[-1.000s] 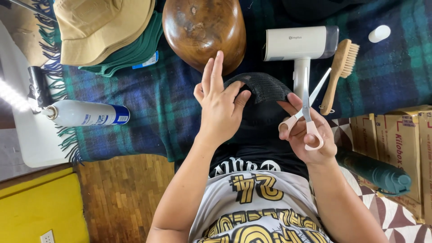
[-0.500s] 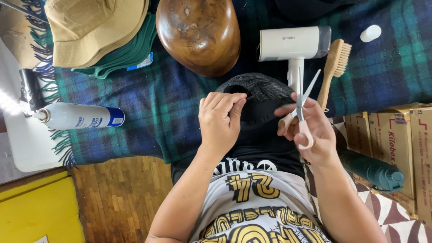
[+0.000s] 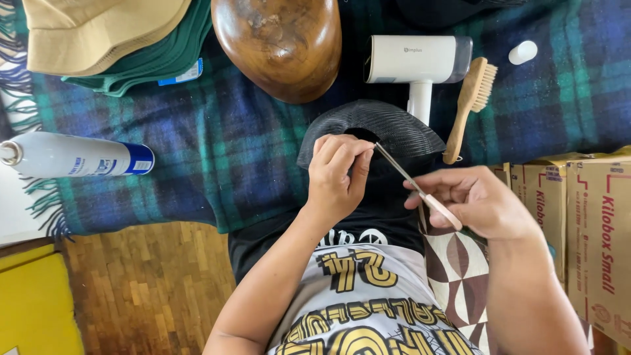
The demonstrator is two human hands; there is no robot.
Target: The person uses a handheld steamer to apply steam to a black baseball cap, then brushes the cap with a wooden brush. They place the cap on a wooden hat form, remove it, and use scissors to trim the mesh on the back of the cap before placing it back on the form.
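A black mesh cap (image 3: 381, 125) lies on a plaid blanket (image 3: 230, 151) close to my body. My left hand (image 3: 336, 174) pinches the cap's rear edge with fingers bent. My right hand (image 3: 483, 200) grips a pair of white-handled scissors (image 3: 414, 187). The thin blades point up and left, and their tip reaches the spot by my left fingertips.
A wooden head form (image 3: 279, 43) stands behind the cap. A white handheld steamer (image 3: 417, 62), a wooden brush (image 3: 468, 105) and a small white cap (image 3: 522, 52) lie at the right. Tan and green hats (image 3: 112, 36) and a spray can (image 3: 75, 158) are left; cardboard boxes (image 3: 585, 230) right.
My left hand went from flat, fingers raised, to pinching the cap's edge. My right hand swung the scissors from upright down toward the cap, tip now at the left fingers.
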